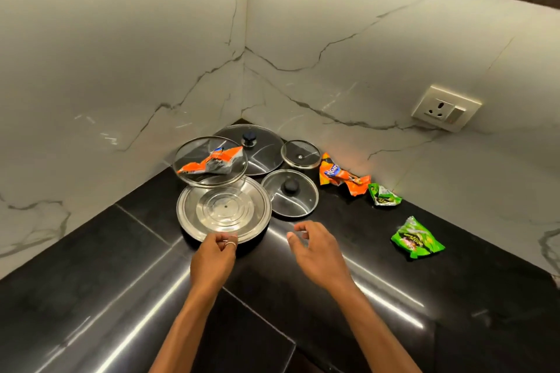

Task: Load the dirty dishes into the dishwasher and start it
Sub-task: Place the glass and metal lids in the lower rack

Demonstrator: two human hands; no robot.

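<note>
In the corner of the counter [91, 297], a glass lid [194, 154] leans on the far rim of the wide dish [223, 210], with a wrapper [212, 162] on or under it. Behind lies the largest lid [266, 154]. To the right are a small lid [300, 153], a knobbed lid [290, 193], then three packets [342, 179].

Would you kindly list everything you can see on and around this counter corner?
steel lid: one, silver, front of the cluster
glass lids: four, clear, behind and right of it; left one tilted
orange wrappers: two, one on the tilted lid, one right of the lids
green wrappers: two, counter, far right
wall socket: one, white, right wall
countertop: one, black
left hand: pinches the steel lid's near rim
right hand: hovers, holds nothing
</note>
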